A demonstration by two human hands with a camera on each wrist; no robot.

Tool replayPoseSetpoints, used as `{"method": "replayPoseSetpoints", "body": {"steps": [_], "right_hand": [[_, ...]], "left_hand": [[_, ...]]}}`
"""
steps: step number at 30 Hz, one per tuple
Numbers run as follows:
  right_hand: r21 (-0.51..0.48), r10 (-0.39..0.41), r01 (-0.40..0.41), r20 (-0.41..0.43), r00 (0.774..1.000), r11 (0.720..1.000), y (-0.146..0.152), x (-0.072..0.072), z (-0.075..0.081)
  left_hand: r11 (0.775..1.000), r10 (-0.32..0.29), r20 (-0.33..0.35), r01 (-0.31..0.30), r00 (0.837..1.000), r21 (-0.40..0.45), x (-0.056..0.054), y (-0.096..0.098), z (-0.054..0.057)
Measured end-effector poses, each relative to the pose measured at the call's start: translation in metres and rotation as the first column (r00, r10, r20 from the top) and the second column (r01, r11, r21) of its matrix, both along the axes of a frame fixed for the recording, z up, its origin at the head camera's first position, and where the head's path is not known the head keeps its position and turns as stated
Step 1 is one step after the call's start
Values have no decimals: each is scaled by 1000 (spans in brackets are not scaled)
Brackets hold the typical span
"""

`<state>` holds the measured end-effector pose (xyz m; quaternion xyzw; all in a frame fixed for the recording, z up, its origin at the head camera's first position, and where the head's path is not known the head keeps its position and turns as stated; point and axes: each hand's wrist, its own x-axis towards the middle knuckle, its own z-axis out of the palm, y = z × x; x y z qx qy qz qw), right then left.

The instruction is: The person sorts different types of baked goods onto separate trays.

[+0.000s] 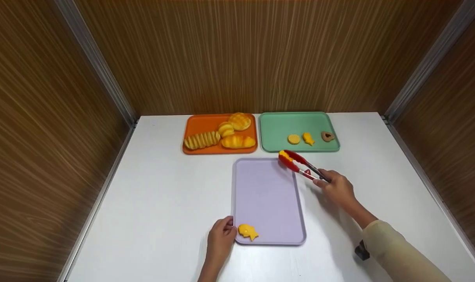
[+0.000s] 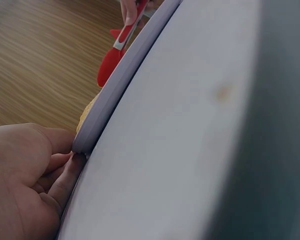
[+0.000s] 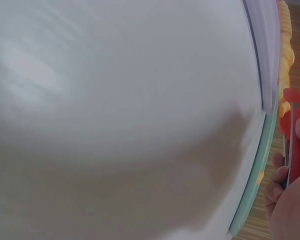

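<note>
My right hand (image 1: 339,190) grips red-tipped tongs (image 1: 300,166) over the far right corner of the lilac tray (image 1: 267,196). Between the tong tips sits a small yellow-orange piece (image 1: 285,155), its shape partly hidden. At the near left corner of that tray, my left hand (image 1: 221,239) pinches the rim; in the left wrist view, thumb and finger meet at the tray's edge (image 2: 110,95). Beside those fingers a yellow fish-shaped piece (image 1: 248,232) lies on the lilac tray. The right wrist view catches the tongs (image 3: 295,135) at its right edge.
Behind stands an orange tray (image 1: 198,122) with several toy breads (image 1: 237,141). To its right, a green tray (image 1: 290,127) holds a round yellow piece (image 1: 294,139), a yellow fish (image 1: 308,138) and a brown heart-shaped piece (image 1: 327,136). Wood-grain panels (image 1: 237,55) enclose the white table (image 1: 163,196).
</note>
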<state>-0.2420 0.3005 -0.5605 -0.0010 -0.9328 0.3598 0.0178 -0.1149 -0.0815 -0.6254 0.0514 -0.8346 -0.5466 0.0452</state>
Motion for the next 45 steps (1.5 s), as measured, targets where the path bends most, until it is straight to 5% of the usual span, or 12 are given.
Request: {"method": "replayPoseSetpoints", "body": {"steps": [20,45], "right_hand": [[-84,-135,141,68,988,987,-29,-41,-13],[-71,-100,103,39,994,992,-40,-34,-4]], "left_hand": [[1000,20,33,-20,999,5,0,2,3],[999,29,5,-29,1000,-22,-1,3,3]]}}
